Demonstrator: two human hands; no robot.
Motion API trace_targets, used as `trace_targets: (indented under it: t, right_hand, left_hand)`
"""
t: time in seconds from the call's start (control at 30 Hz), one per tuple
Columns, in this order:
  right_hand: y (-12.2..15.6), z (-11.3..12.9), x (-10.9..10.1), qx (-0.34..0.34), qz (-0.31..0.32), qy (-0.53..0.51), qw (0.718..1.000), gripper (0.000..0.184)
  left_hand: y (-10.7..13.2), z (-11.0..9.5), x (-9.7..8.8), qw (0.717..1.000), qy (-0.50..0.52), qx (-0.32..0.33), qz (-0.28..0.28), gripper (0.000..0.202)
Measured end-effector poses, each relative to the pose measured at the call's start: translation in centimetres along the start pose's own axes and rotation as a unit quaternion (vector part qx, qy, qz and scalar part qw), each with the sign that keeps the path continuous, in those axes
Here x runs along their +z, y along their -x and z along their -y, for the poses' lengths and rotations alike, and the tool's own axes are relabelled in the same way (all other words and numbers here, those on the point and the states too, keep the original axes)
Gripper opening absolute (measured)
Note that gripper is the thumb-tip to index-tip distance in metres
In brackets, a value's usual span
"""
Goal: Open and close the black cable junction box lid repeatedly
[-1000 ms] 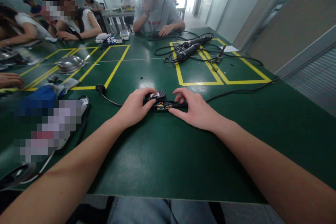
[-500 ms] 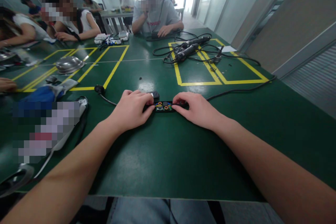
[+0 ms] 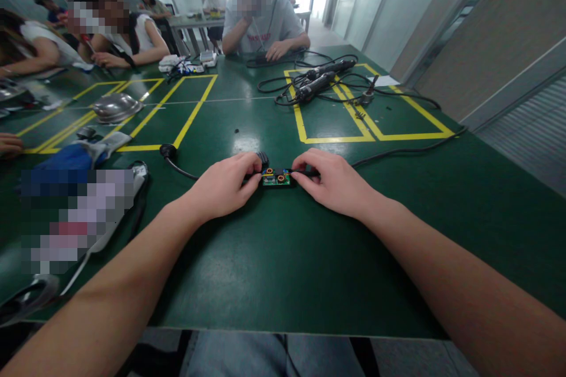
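Observation:
A small green circuit board (image 3: 276, 177) with copper coils lies between my hands near the middle of the table, dark edging visible around it. My left hand (image 3: 225, 181) is closed, thumb and fingers pinching at the board's left end; its exact hold is partly hidden. My right hand (image 3: 332, 179) pinches the black cable end (image 3: 307, 173) at the board's right side. Behind the left fingertips a ribbed black piece (image 3: 262, 158) shows in part. From the left side a cord with a black plug (image 3: 167, 152) runs to my left hand.
On the green table (image 3: 283, 271), a power strip (image 3: 84, 218) and blue cloth item (image 3: 66, 165) lie left. A metal bowl (image 3: 117, 107) sits behind them. Black electric screwdrivers (image 3: 315, 87) with coiled cords lie far right. Co-workers sit opposite and at left.
The board now shows more of its green face and coils, as if tilted or raised against its dark edging. Both hands keep nearly the same place; my left fingers have shifted slightly.

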State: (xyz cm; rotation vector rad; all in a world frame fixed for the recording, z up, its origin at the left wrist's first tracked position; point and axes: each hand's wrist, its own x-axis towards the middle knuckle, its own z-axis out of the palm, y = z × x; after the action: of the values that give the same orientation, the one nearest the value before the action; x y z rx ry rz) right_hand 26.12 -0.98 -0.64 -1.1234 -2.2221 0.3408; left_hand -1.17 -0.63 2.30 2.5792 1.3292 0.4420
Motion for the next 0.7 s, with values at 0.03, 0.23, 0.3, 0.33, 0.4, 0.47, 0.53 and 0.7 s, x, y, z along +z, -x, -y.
trace_targets:
  t: [0.03, 0.23, 0.3, 0.33, 0.4, 0.47, 0.53, 0.7]
  right_hand:
    - [0.0, -0.1, -0.1, -0.002, 0.005, -0.003, 1.0, 0.005]
    - [-0.2, -0.5, -0.7, -0.019, 0.026, 0.001, 0.999, 0.009]
    - [-0.2, -0.5, -0.8, -0.014, 0.031, -0.001, 0.999, 0.009]
    - [-0.2, -0.6, -0.9, -0.01, 0.034, -0.005, 0.999, 0.01]
    - [-0.3, -0.6, -1.0, -0.002, 0.041, -0.01, 0.999, 0.01]
    - [-0.3, -0.5, -1.1, 0.005, 0.046, -0.014, 0.999, 0.011]
    - [-0.4, -0.5, -1.1, 0.01, 0.051, -0.017, 0.998, 0.012]
    - [-0.7, -0.4, -1.1, 0.016, 0.056, -0.01, 0.998, 0.014]
  left_hand:
    - [0.0, 0.1, -0.1, 1.0, 0.006, -0.002, 0.002, 0.015]
    - [0.1, 0.5, -0.7, 0.999, 0.015, 0.031, 0.011, 0.011]
    - [0.1, 0.7, -0.9, 0.999, 0.017, 0.044, 0.013, 0.008]
    - [0.1, 0.7, -0.9, 0.999, 0.019, 0.047, 0.014, 0.008]
    - [0.1, 0.8, -0.9, 0.998, 0.025, 0.047, 0.016, 0.006]
    - [0.1, 0.8, -0.9, 0.998, 0.031, 0.044, 0.017, 0.008]
    - [0.1, 0.8, -0.9, 0.999, 0.037, 0.035, 0.016, 0.009]
    - [-0.2, 0.8, -1.1, 0.999, 0.018, 0.009, 0.032, 0.011]
